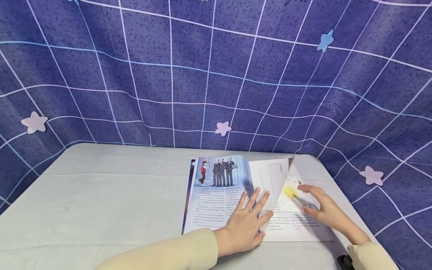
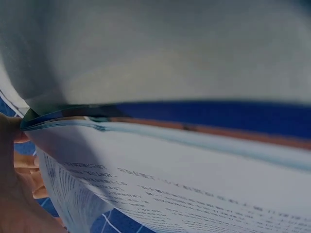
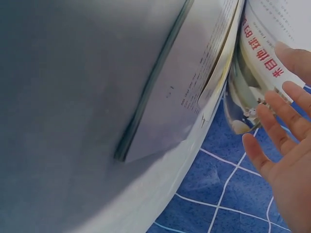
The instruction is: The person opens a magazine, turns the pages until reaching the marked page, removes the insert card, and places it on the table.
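Observation:
An illustrated magazine (image 1: 210, 202) lies spread on a pale table. My left hand (image 1: 244, 227) rests flat across its middle fold with the fingers apart. Beside it a single leaf (image 1: 268, 176) stands half raised, its outer corner bent over. To the right, my right hand (image 1: 324, 210) hovers over the right-hand page, fingers spread and nothing between them. Its fingertips are by a yellow sun-like picture (image 1: 289, 192) on that page. In the right wrist view the raised leaf (image 3: 265, 56) shows red characters and faces the outstretched fingers.
The light-covered table (image 1: 101, 191) extends to the left of the magazine. Behind and at the right hangs a dark blue grid-patterned cloth (image 1: 189, 86) with star shapes. A black device (image 1: 345, 261) sits at the right wrist.

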Motion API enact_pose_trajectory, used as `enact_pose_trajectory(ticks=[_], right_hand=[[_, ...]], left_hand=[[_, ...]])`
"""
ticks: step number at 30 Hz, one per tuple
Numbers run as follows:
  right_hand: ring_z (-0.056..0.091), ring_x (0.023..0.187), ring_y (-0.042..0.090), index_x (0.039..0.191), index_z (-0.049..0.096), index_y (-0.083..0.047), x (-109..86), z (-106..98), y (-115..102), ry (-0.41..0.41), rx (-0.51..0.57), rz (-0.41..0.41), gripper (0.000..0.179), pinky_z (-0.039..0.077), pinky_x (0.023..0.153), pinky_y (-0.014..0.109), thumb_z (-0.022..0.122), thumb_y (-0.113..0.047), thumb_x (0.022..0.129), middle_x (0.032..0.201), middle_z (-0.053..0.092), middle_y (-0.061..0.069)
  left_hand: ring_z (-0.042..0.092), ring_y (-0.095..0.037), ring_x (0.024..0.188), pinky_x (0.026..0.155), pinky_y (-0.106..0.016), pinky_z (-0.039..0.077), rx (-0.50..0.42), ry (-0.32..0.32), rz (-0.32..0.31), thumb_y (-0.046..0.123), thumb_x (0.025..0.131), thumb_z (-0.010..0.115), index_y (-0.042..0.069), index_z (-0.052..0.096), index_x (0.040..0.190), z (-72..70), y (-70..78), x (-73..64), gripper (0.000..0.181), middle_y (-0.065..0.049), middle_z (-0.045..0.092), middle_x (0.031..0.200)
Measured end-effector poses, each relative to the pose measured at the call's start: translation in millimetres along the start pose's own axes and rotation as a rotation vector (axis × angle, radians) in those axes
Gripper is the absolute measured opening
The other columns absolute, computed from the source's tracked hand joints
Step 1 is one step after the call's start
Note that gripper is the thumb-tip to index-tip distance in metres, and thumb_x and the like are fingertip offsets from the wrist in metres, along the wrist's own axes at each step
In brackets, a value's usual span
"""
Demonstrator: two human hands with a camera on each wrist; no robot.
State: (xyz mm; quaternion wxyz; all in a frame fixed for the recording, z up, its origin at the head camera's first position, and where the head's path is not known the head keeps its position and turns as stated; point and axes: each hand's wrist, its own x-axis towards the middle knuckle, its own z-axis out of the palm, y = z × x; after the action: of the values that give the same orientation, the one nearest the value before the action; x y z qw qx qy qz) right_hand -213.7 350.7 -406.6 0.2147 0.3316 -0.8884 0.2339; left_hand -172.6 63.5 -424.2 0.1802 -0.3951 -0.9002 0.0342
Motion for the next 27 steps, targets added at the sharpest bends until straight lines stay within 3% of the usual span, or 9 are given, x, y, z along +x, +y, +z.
enact_pose_trajectory(ticks=[11,19,27], right_hand=[[0.043,0.105,0.000,0.112,0.056,0.004,4.5,-1,11,0.008,-0.038,0.019,0.056,0.021,0.094,0.002,0.074,0.008,0.059,0.108,0.059,0.017],[0.051,0.092,0.017,0.111,0.056,0.001,7.5,-1,15,-0.011,-0.099,0.052,0.054,0.035,0.082,0.019,0.075,0.005,0.060,0.104,0.061,0.013],[0.052,0.090,0.024,0.111,0.057,0.000,12.4,-1,19,-0.038,-0.098,0.090,0.051,0.038,0.079,0.026,0.077,0.000,0.064,0.103,0.062,0.013]], left_hand=[[0.020,-0.035,0.137,0.108,-0.051,0.022,0.048,-0.016,-0.012,0.061,0.087,0.038,0.025,0.041,0.132,-0.6,-0.5,-1.4,0.058,-0.013,0.024,0.149],[0.044,-0.028,0.122,0.104,-0.046,0.028,0.035,-0.018,-0.027,0.062,0.087,0.037,0.020,0.040,0.131,-0.2,-2.1,-3.7,0.061,-0.012,0.041,0.137],[0.048,-0.027,0.115,0.100,-0.046,0.031,0.035,-0.034,-0.038,0.063,0.087,0.033,0.022,0.039,0.134,-0.7,-2.2,-5.9,0.062,-0.011,0.044,0.134]])
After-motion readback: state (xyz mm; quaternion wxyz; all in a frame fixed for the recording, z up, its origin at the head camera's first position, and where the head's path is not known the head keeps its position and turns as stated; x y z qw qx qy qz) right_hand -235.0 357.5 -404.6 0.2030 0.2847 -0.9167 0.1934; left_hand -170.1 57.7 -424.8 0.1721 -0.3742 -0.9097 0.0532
